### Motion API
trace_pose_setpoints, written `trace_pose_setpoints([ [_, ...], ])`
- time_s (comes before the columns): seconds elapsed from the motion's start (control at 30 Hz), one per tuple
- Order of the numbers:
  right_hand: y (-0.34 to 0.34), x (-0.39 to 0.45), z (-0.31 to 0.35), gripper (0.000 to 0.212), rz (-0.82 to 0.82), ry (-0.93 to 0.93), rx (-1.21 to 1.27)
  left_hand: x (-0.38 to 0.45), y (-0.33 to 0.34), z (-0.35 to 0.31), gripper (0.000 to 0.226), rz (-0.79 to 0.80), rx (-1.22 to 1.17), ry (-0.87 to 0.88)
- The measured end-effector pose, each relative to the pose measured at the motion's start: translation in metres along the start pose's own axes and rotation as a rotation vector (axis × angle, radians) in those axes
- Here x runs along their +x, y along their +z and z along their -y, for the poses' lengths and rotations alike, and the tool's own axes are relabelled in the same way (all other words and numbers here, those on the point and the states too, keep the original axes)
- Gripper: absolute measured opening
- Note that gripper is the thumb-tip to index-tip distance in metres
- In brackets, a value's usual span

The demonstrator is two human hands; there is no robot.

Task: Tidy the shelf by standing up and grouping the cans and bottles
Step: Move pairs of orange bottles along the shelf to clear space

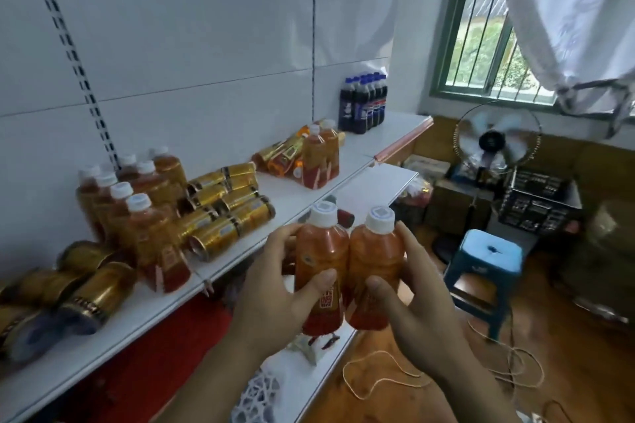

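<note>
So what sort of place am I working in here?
Probably a small shop or its stockroom: a white retail shelf stocked with gold cans and orange bottles, plus a floor fan and a plastic stool.

Soft daylight entered from the green-framed barred window [481, 45] in the upper right of the frame, leaving the scene evenly bright with a cool cast. The glossy white tiled wall [206, 45] carried a faint pale sheen near the upper centre. Shadows were weak and diffuse. Wide-angle distortion bowed straight lines toward the edges. The gold cans lying on their sides [51, 292] at the lower left were smeared and soft, and the round standing fan's blades [496, 139] at right blurred.
</note>
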State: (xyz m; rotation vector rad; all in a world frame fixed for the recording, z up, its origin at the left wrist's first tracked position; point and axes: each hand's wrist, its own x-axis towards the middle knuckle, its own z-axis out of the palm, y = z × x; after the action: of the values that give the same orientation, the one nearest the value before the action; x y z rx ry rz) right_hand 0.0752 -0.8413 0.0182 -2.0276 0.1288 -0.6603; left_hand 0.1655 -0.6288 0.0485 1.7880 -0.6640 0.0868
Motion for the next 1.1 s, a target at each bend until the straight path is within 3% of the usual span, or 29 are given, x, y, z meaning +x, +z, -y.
trace_pose_setpoints([
  [0.27,-0.036,0.105,-0.082,0.08,0.021,0.062,0.009,0.118,0.08,0.041,0.074,0.088,0.057,-0.083],
  [0.5,-0.064,0.238,-0.133,0.095,0.04,0.079,-0.084,0.252,0.128,0.069,0.066,0.123,0.103,-0.124],
  [0.63,-0.072,0.307,-0.158,0.081,0.057,0.084,-0.11,0.324,0.146,0.071,0.078,0.139,0.227,-0.087],
  [0.83,-0.074,0.401,-0.205,0.079,0.14,-0.015,-0.089,0.411,0.166,0.079,0.078,0.126,0.419,-0.091],
  [0.97,-0.067,0.468,-0.243,0.075,0.187,-0.049,-0.094,0.461,0.183,0.088,0.094,0.097,0.553,-0.099],
  [1.1,-0.059,0.538,-0.269,0.072,0.34,-0.161,-0.065,0.499,0.191,0.095,0.111,0.031,0.66,-0.118],
])
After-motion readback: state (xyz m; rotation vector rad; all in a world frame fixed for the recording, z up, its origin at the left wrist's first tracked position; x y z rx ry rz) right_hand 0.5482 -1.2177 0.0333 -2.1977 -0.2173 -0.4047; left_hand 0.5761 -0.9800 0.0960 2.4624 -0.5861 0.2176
